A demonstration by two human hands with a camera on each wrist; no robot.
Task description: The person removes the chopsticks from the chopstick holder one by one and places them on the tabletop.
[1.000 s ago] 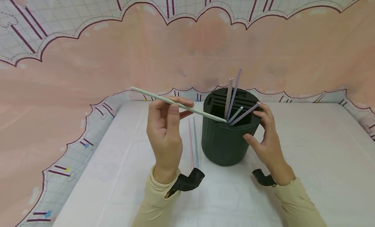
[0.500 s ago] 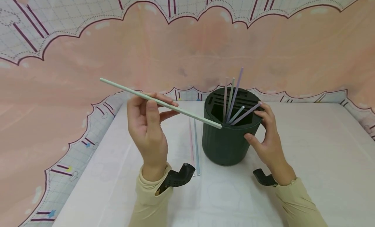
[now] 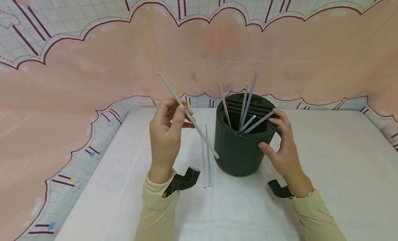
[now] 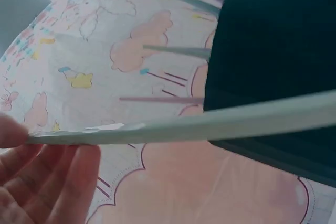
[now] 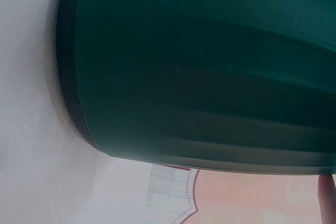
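Observation:
My left hand point(image 3: 166, 134) pinches a pale green drinking straw point(image 3: 205, 139) between thumb and fingers. The straw slants down to the right, its low end close to the left side of a dark green ribbed holder point(image 3: 239, 154); whether they touch I cannot tell. Around the holder's right rim, my right hand point(image 3: 284, 147) grips with thumb in front and fingers behind. Inside the holder's front opening lean several straws: a pink straw point(image 3: 225, 106), a green straw, purple ones and a short blue-green straw point(image 3: 247, 123). The right wrist view is mostly holder wall point(image 5: 199, 77), with one fingertip at its edge.
On the white table point(image 3: 124, 206), a pink straw point(image 3: 203, 165) and a blue straw point(image 3: 208, 165) lie side by side, left of the holder. The holder's top has several narrow slots point(image 3: 248, 103) toward the back. A patterned peach cloth point(image 3: 199, 58) hangs behind the table.
The held green straw moved left from the holder's opening, then tilted steeper, its low end dropping beside the holder. Inside, the pink straw swung to lean left. My right hand stayed put.

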